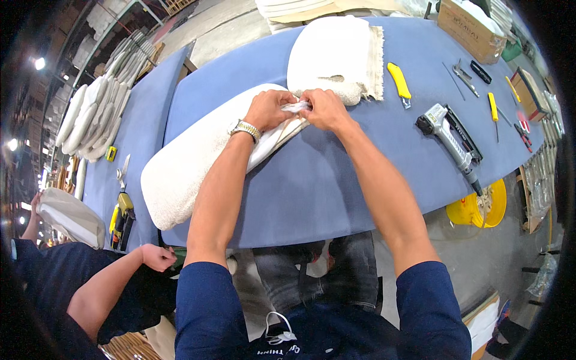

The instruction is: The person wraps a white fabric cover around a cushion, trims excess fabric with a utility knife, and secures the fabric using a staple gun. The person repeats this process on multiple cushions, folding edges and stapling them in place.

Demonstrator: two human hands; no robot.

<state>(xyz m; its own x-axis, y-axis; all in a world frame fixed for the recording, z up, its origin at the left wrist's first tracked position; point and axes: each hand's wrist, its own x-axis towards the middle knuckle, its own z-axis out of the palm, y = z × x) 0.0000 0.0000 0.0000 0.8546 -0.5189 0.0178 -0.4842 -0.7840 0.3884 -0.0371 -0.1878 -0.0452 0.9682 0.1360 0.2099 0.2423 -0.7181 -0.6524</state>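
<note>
Left hand: left hand (270,110), thumb and fingers pinching white fabric (294,107).
Right hand: right hand (324,110), pinching the same fabric, close beside the left.
Cream cushion: 1, cream cushion (189,156), under the hands, slanting from the near-left corner of the blue bench (336,198) toward its middle.
Handling: looks light, soft, fuzzy, not slippery or fragile; probably bends. Best hold: rounded end for lifting, loose fabric edge for pulling.
Fringed piece: 1, cream fringed piece (324,51), at the far edge, just beyond the hands.
Bench right half: 1 yellow knife (398,81), 1 staple gun (450,138) toward the near-right edge, 1 yellow-handled screwdriver (493,108) near the right edge.
Far-right corner: 1 cardboard box (471,30).
Below near-right edge: 1 yellow bucket (499,204).
Off left edge: 1 co-worker's hand (159,258), fingers curled; grip, cannot tell.
</note>
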